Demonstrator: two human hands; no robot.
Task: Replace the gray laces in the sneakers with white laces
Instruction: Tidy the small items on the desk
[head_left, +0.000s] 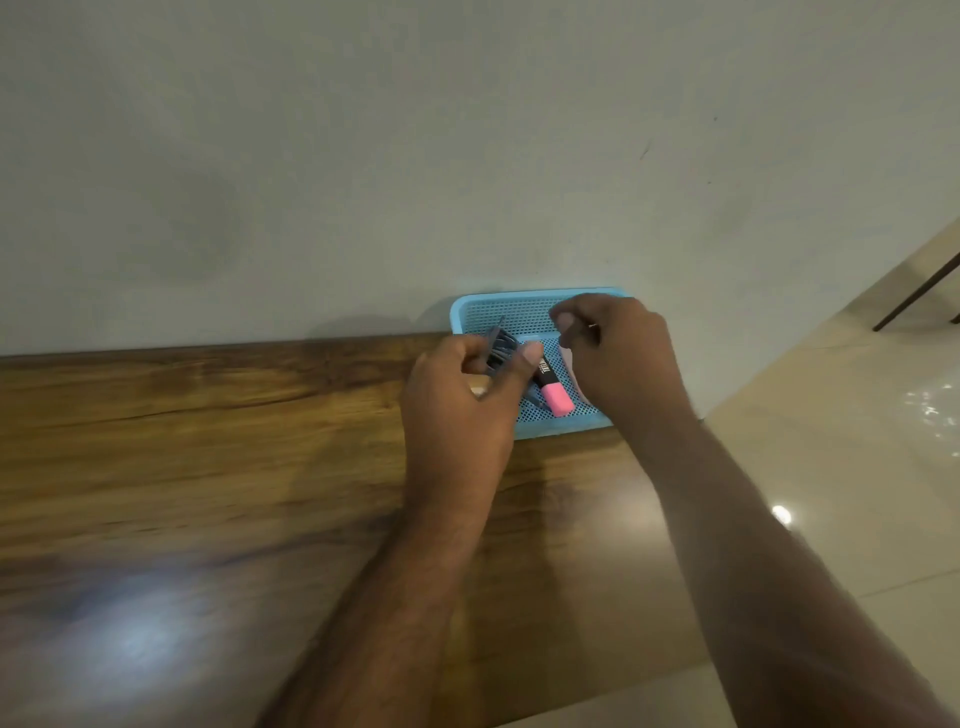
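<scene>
Our left hand (457, 400) grasps coiled gray laces (500, 349) over the blue tray (519, 304), beside a pink highlighter (554, 391) lying near-right to far-left; our right hand (618, 353) curls, its contents hidden.

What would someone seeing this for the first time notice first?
Most striking is the blue mesh tray at the far edge of the wooden table, against the wall. Both hands work over it: the left hand grips a bundle of gray laces, and the right hand is curled beside it. A pink highlighter lies in the tray between them.
</scene>
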